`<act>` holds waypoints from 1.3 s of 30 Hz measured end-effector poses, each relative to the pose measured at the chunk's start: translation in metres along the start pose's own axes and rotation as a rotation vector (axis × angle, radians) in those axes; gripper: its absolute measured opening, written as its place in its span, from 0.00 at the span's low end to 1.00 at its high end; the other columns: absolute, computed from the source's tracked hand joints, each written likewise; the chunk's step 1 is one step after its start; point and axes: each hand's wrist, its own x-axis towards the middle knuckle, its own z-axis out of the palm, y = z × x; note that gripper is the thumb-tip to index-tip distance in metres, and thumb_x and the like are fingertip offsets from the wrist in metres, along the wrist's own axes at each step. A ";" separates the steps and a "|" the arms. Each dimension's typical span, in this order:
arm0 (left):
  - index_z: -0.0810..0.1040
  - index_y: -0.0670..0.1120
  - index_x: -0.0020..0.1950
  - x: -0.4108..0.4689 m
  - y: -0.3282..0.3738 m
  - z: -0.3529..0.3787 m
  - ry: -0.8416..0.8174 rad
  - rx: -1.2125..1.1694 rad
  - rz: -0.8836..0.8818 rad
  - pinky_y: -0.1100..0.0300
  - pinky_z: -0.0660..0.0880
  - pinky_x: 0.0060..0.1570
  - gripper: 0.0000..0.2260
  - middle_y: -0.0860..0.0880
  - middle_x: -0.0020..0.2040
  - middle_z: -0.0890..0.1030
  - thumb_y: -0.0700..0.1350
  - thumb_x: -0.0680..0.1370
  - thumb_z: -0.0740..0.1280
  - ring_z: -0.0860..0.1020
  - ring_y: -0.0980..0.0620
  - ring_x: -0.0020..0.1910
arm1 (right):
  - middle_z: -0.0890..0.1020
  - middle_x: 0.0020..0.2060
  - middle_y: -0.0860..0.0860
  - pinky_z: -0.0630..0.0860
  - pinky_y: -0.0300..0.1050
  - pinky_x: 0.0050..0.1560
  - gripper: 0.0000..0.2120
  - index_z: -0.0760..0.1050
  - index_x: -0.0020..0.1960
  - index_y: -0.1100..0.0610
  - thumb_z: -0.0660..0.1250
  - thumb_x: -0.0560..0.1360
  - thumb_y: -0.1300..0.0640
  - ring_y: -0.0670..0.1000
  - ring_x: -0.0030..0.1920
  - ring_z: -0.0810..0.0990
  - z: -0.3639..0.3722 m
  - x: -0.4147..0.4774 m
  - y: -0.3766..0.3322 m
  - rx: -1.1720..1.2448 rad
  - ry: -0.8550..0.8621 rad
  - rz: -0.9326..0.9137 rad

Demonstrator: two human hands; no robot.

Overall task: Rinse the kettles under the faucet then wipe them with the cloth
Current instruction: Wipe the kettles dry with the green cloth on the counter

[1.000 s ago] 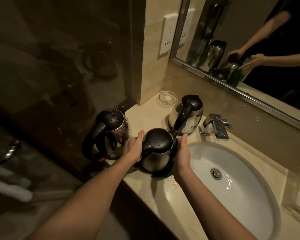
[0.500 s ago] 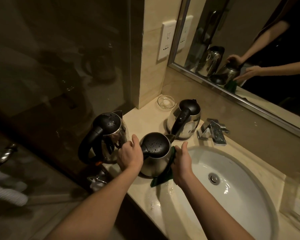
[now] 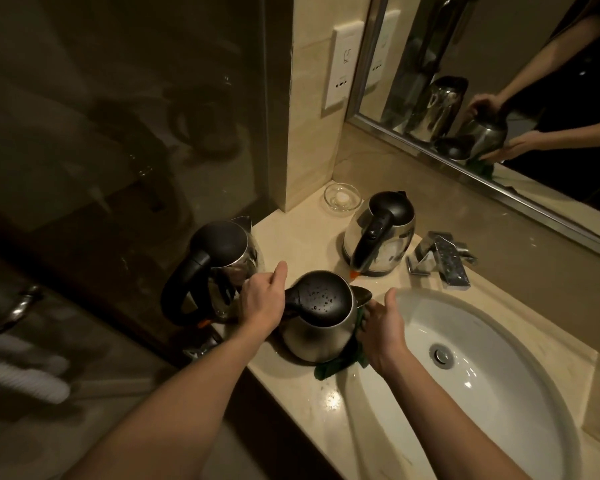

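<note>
Middle kettle [image 3: 321, 323] stands on the table [image 3: 302, 233] just beside the sink [image 3: 482, 393].
The left hand [image 3: 262, 299] grips its handle. The right hand [image 3: 383, 327] presses the green cloth [image 3: 340, 362] to its side, fingers hidden, so I cannot tell their curl. Its drop-beaded lid is down, hiding any contents. A glass dish [image 3: 343, 197] holds a small white piece.

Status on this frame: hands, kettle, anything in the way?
Left hand grips near kettle by handle; right hand holds green cloth against its side. Kettle upright on countertop, lid wet. Nothing blocking.
</note>
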 end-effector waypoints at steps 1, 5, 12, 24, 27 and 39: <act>0.69 0.45 0.27 0.002 0.000 -0.001 -0.007 0.014 0.015 0.49 0.72 0.43 0.27 0.46 0.31 0.74 0.59 0.82 0.58 0.77 0.42 0.38 | 0.73 0.69 0.56 0.62 0.50 0.68 0.38 0.67 0.72 0.61 0.43 0.79 0.33 0.54 0.68 0.70 -0.001 0.000 -0.004 -0.006 -0.003 -0.025; 0.69 0.42 0.28 0.011 -0.001 -0.003 -0.045 0.048 0.042 0.45 0.73 0.45 0.29 0.43 0.31 0.74 0.66 0.75 0.53 0.77 0.39 0.39 | 0.78 0.62 0.55 0.64 0.49 0.62 0.39 0.72 0.69 0.60 0.42 0.79 0.32 0.51 0.57 0.76 -0.004 -0.001 -0.016 -0.064 -0.047 -0.071; 0.73 0.38 0.32 0.015 0.002 -0.006 -0.099 0.047 0.045 0.44 0.72 0.46 0.32 0.43 0.31 0.74 0.66 0.73 0.52 0.76 0.39 0.38 | 0.78 0.60 0.50 0.60 0.55 0.71 0.35 0.72 0.69 0.57 0.43 0.80 0.34 0.52 0.64 0.71 -0.016 0.007 -0.003 -0.280 -0.043 0.010; 0.64 0.47 0.25 0.015 -0.002 -0.003 -0.050 0.113 0.189 0.49 0.66 0.36 0.26 0.48 0.26 0.68 0.60 0.79 0.53 0.71 0.43 0.32 | 0.79 0.63 0.51 0.68 0.55 0.62 0.38 0.77 0.65 0.54 0.40 0.78 0.32 0.53 0.63 0.75 -0.018 0.008 -0.021 -0.321 -0.201 -0.031; 0.63 0.48 0.24 0.013 -0.004 -0.001 -0.024 0.120 0.225 0.54 0.60 0.34 0.25 0.50 0.24 0.66 0.59 0.78 0.52 0.68 0.47 0.28 | 0.75 0.68 0.51 0.64 0.58 0.69 0.38 0.76 0.67 0.52 0.41 0.76 0.30 0.56 0.69 0.70 -0.018 0.010 -0.022 -0.379 -0.213 -0.033; 0.59 0.48 0.22 0.017 -0.004 -0.002 -0.076 0.119 0.223 0.53 0.55 0.33 0.26 0.51 0.22 0.60 0.60 0.76 0.56 0.61 0.51 0.25 | 0.73 0.70 0.51 0.56 0.61 0.73 0.41 0.74 0.69 0.54 0.44 0.73 0.29 0.56 0.73 0.64 -0.008 0.010 -0.041 -0.484 -0.297 0.059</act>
